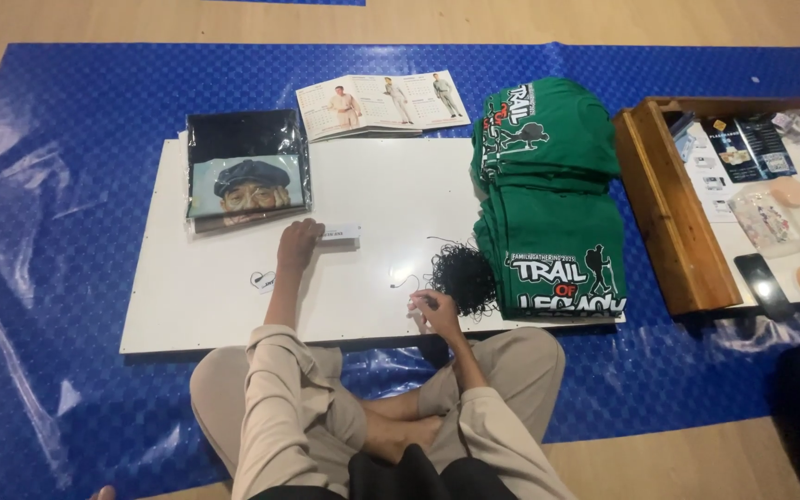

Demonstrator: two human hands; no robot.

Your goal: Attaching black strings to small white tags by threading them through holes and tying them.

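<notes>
I sit cross-legged in front of a white board [224, 296] lying on a blue plastic sheet. My left hand [298, 243] rests on the board, its fingers closed on the end of a small white label strip [340, 232]. My right hand [434, 309] pinches a thin black thread [405, 278] beside a tangled heap of black threads [463, 274]. A folded dark shirt in a clear bag [245, 171], printed with a portrait, lies at the board's far left. A stack of folded green shirts [553, 213] with white and red print lies on the board's right end.
An open booklet [381, 102] with pictures of people lies beyond the board. To the right stands a low wooden tray table [673, 222] holding leaflets, small packets, round beige pads and a black phone [761, 278]. Wooden floor surrounds the blue sheet [57, 213].
</notes>
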